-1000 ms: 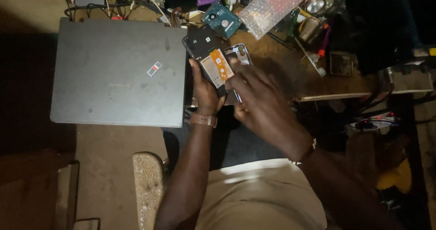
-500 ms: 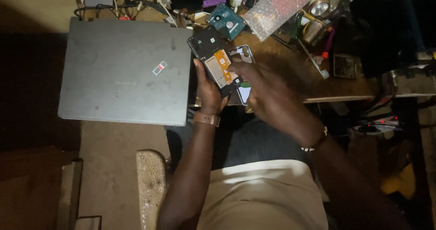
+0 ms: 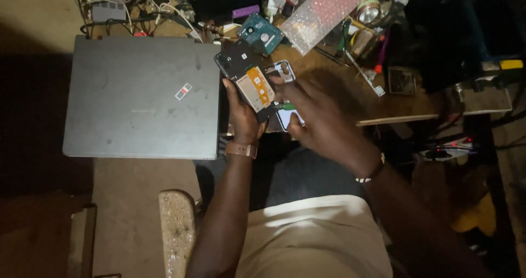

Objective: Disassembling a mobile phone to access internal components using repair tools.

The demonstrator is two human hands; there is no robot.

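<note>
My left hand (image 3: 243,118) grips an opened phone (image 3: 247,79) by its lower end, its back cover off and an orange battery showing. The phone tilts up and to the left over the desk. My right hand (image 3: 319,118) is beside it on the right, fingers curled against the phone's right edge and lower part. A pale phone frame (image 3: 283,69) lies just behind the fingers. What the right fingertips pinch is hidden.
A closed grey laptop (image 3: 142,97) lies left of the hands. Behind are a teal hard drive (image 3: 261,33), a bubble-wrap sheet (image 3: 322,10), cables and small tools on a cluttered wooden desk (image 3: 350,94). A worn stool edge (image 3: 176,231) sits below left.
The view has shifted slightly. My right hand has slid a little lower along the phone's right side. My left hand keeps the same hold.
</note>
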